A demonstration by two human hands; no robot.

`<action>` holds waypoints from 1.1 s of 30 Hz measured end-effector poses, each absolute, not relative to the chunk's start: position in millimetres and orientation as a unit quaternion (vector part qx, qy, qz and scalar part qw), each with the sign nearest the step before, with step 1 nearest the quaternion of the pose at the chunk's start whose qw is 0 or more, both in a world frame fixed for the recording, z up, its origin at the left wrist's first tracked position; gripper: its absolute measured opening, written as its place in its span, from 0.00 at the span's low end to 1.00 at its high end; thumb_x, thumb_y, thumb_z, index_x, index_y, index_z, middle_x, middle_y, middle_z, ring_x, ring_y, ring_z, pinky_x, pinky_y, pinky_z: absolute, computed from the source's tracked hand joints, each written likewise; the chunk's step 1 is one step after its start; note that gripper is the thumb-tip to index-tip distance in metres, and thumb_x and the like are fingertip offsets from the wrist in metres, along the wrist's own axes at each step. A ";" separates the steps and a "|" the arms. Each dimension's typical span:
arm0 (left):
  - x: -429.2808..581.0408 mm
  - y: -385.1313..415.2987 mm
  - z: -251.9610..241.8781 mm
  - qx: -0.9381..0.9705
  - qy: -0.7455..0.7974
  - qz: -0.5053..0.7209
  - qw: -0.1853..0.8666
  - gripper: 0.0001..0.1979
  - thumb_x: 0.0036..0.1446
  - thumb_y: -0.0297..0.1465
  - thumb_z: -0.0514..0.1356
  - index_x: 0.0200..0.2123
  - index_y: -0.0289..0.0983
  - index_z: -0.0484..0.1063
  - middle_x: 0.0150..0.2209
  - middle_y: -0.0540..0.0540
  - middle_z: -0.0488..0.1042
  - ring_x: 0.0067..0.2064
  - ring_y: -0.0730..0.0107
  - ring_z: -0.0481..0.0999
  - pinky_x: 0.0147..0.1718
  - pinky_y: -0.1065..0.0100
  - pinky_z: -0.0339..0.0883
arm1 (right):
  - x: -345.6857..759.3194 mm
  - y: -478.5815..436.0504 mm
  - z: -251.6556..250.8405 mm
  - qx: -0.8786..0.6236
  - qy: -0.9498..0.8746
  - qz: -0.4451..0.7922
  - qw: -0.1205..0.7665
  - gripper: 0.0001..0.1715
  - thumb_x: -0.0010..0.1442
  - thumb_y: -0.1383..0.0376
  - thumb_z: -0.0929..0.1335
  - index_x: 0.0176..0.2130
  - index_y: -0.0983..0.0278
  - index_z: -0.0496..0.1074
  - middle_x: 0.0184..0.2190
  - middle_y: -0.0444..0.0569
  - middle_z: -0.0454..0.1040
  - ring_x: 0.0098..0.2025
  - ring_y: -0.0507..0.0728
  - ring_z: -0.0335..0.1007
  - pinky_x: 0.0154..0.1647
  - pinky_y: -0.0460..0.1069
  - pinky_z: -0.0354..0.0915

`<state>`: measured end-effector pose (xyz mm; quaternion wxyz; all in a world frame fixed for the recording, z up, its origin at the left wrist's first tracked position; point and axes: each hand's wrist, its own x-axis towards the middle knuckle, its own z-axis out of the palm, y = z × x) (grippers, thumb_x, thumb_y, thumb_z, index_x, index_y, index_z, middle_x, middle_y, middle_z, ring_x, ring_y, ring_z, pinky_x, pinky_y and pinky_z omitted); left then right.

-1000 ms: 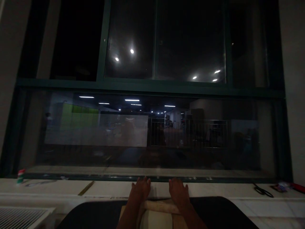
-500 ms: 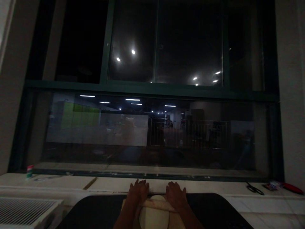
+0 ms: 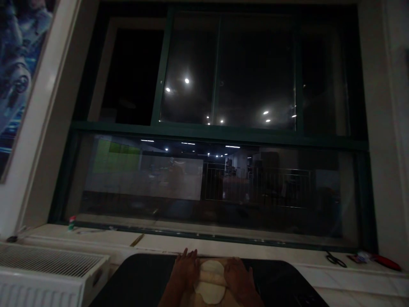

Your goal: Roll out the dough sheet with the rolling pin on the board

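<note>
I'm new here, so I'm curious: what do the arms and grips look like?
The left grip and right grip are plain human hands, with no gloves visible. The left forearm and right forearm are sleeveless where they show. No cables show; it is too dim to tell small markings.

No legible text, labels, numbers or signs anywhere.

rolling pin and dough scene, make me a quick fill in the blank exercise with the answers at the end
1. The rolling pin lies across the pale dough, with the left hand at its left end and the right hand at its ____ end.
2. The small container on the windowsill has a ____ top.
3. The white radiator is on the ____ side of the picture.

Missing words: right; red; left.
</note>
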<state>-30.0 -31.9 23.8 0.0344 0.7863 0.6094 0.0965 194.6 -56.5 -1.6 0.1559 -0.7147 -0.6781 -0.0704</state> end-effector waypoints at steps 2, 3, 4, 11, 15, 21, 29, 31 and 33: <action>-32.3 -42.4 25.5 0.790 0.605 0.098 0.035 0.34 0.72 0.37 0.39 0.74 0.33 0.61 0.75 0.42 0.63 0.79 0.50 0.50 0.76 0.49 0.48 | 191.3 -67.4 1.3 -0.707 -0.687 -0.075 0.153 0.31 0.70 0.65 0.55 0.58 0.51 0.79 0.66 0.53 0.75 0.72 0.69 0.64 0.68 0.78 0.63; -33.4 -47.8 26.7 0.791 0.603 0.099 0.036 0.34 0.72 0.37 0.39 0.74 0.33 0.61 0.76 0.43 0.62 0.79 0.50 0.49 0.76 0.49 0.48 | 190.2 -72.6 2.9 -0.704 -0.690 -0.077 0.149 0.31 0.71 0.65 0.54 0.58 0.53 0.79 0.65 0.54 0.76 0.72 0.69 0.65 0.68 0.77 0.63; -34.4 -53.2 28.1 0.792 0.601 0.100 0.038 0.34 0.72 0.36 0.38 0.75 0.34 0.60 0.76 0.44 0.61 0.79 0.50 0.48 0.76 0.49 0.49 | 189.3 -77.5 4.5 -0.702 -0.692 -0.079 0.147 0.32 0.71 0.65 0.54 0.58 0.55 0.79 0.65 0.55 0.76 0.72 0.70 0.65 0.68 0.78 0.62; -43.6 -80.0 25.7 0.796 0.593 0.109 0.049 0.34 0.73 0.36 0.36 0.76 0.37 0.57 0.78 0.45 0.56 0.79 0.53 0.51 0.76 0.50 0.49 | 186.0 -111.0 10.9 -0.679 -0.713 -0.101 0.143 0.34 0.72 0.67 0.51 0.62 0.63 0.76 0.65 0.58 0.75 0.71 0.72 0.66 0.69 0.75 0.62; -47.3 -89.1 15.8 0.789 0.596 0.133 0.070 0.33 0.73 0.36 0.38 0.76 0.39 0.59 0.78 0.46 0.56 0.78 0.57 0.53 0.76 0.52 0.48 | 182.3 -126.2 13.6 -0.677 -0.721 -0.074 0.128 0.34 0.71 0.67 0.53 0.65 0.62 0.74 0.68 0.56 0.72 0.73 0.70 0.63 0.72 0.75 0.58; -46.7 -100.7 15.6 0.782 0.605 0.131 0.071 0.33 0.73 0.36 0.36 0.76 0.38 0.57 0.79 0.47 0.55 0.79 0.56 0.51 0.76 0.47 0.48 | 178.0 -130.9 17.1 -0.706 -0.690 -0.038 0.152 0.33 0.74 0.62 0.52 0.66 0.61 0.72 0.69 0.54 0.72 0.75 0.65 0.59 0.75 0.69 0.56; -40.7 -87.1 24.8 0.782 0.608 0.124 0.060 0.34 0.73 0.37 0.35 0.76 0.36 0.58 0.78 0.44 0.56 0.78 0.56 0.53 0.76 0.49 0.49 | 180.4 -116.4 23.4 -0.698 -0.700 -0.074 0.131 0.33 0.74 0.65 0.51 0.53 0.66 0.80 0.54 0.62 0.83 0.59 0.69 0.78 0.64 0.70 0.67; -37.3 -81.3 28.2 0.781 0.612 0.118 0.048 0.34 0.72 0.36 0.36 0.76 0.35 0.57 0.78 0.43 0.56 0.78 0.54 0.53 0.76 0.48 0.49 | 180.7 -110.3 25.7 -0.695 -0.704 -0.079 0.123 0.34 0.73 0.67 0.50 0.53 0.66 0.80 0.55 0.63 0.82 0.59 0.71 0.78 0.64 0.73 0.66; -33.5 -74.6 32.1 0.779 0.616 0.109 0.042 0.35 0.71 0.35 0.38 0.76 0.35 0.57 0.78 0.44 0.56 0.79 0.53 0.51 0.76 0.45 0.48 | 181.3 -102.4 27.4 -0.695 -0.706 -0.079 0.115 0.34 0.73 0.68 0.50 0.56 0.65 0.79 0.59 0.63 0.80 0.62 0.71 0.76 0.65 0.76 0.64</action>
